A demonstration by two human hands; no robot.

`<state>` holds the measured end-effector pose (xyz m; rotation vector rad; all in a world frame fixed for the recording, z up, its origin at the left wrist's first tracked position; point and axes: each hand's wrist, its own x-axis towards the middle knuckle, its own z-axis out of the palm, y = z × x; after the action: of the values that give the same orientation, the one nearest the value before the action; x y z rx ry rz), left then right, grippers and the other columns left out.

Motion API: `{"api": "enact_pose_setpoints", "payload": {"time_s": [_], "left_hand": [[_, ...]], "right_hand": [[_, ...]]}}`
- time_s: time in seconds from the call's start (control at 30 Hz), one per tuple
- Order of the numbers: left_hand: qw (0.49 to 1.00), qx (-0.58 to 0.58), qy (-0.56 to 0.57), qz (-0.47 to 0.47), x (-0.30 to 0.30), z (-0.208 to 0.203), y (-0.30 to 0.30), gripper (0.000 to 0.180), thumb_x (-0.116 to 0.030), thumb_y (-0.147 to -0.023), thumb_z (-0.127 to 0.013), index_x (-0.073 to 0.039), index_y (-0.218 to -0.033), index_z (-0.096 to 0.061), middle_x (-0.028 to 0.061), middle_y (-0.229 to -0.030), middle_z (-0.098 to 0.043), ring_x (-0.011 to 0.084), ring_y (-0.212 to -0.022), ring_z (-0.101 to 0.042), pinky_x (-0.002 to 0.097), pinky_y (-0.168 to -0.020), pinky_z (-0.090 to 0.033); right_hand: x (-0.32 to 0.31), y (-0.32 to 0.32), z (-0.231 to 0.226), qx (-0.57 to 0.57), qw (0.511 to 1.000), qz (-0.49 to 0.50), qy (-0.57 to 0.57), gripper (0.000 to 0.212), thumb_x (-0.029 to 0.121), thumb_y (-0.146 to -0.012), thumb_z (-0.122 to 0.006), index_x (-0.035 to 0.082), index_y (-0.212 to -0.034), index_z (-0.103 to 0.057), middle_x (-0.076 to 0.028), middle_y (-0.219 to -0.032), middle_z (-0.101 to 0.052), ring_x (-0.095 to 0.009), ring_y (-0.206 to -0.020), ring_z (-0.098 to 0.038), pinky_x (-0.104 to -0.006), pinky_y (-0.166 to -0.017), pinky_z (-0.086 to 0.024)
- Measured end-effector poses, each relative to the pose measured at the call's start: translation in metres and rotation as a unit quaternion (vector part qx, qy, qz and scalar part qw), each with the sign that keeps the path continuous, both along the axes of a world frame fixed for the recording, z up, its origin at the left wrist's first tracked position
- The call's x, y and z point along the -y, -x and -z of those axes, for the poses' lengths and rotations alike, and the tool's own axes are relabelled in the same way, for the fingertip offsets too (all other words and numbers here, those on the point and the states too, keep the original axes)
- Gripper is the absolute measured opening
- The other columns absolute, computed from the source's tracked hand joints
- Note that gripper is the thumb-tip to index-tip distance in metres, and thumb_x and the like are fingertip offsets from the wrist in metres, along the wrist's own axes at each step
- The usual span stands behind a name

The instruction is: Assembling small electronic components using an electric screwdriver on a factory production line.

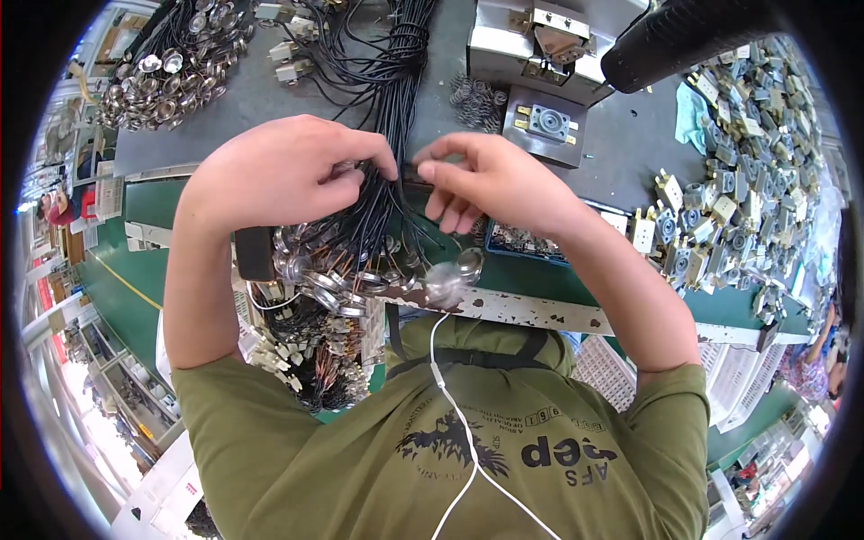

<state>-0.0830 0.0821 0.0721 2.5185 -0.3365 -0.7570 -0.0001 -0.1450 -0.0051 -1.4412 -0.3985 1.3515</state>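
Note:
A thick bundle of black cables (396,94) runs down the middle of the bench, with round silvery metal caps (337,290) at its near end. My left hand (292,171) is at the bundle's left side, index fingertip against the cables and thumb held apart from it. On the right side, my right hand (490,180) has thumb and index finger together at a black cable (416,220); its other fingers curl loosely. What lies between those fingertips is partly hidden. Below it, a metal cap (445,283) is smeared by motion near the bench edge.
A metal fixture (540,121) holding a grey socket part stands at the back, beside loose springs (477,101). A blue tray (526,243) of small parts sits near my right wrist. Heaped socket parts (729,189) cover the right side; a black tube (688,45) hangs above.

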Motion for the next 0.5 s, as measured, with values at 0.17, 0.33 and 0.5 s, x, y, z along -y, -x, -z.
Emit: {"api": "enact_pose_setpoints", "payload": {"time_s": [0.17,0.33,0.5], "left_hand": [[1.0,0.01,-0.029,-0.004,0.009,-0.004,-0.003,0.019,-0.007,-0.087,-0.057,-0.007,-0.104,-0.066,0.0143,-0.077,-0.062,0.0341,-0.074,-0.063,0.0447,-0.07,-0.049],[0.997,0.059,-0.052,0.002,0.008,-0.009,-0.001,0.017,-0.009,-0.085,-0.056,-0.008,-0.1,-0.064,0.0166,-0.074,-0.063,0.0362,-0.073,-0.065,0.0484,-0.067,-0.049],[0.996,0.056,-0.07,-0.005,0.006,-0.011,-0.001,0.016,-0.01,-0.085,-0.056,-0.008,-0.098,-0.063,0.0162,-0.07,-0.062,0.0364,-0.07,-0.064,0.0489,-0.066,-0.049]], "right_hand": [[-0.022,0.0,0.015,0.038,0.998,-0.047,0.008,0.026,0.024,-0.104,-0.062,-0.002,-0.109,-0.065,-0.006,-0.084,-0.071,-0.012,-0.071,-0.069,-0.0246,-0.061,-0.054],[-0.018,0.007,0.024,-0.004,0.995,0.021,-0.095,0.02,0.023,-0.106,-0.06,0.003,-0.104,-0.058,-0.006,-0.091,-0.07,-0.011,-0.078,-0.067,-0.0259,-0.068,-0.056],[0.004,-0.003,0.002,-0.061,0.991,0.051,-0.104,0.019,0.026,-0.109,-0.056,0.006,-0.109,-0.054,-0.006,-0.087,-0.069,-0.012,-0.074,-0.065,-0.0261,-0.064,-0.054]]}}
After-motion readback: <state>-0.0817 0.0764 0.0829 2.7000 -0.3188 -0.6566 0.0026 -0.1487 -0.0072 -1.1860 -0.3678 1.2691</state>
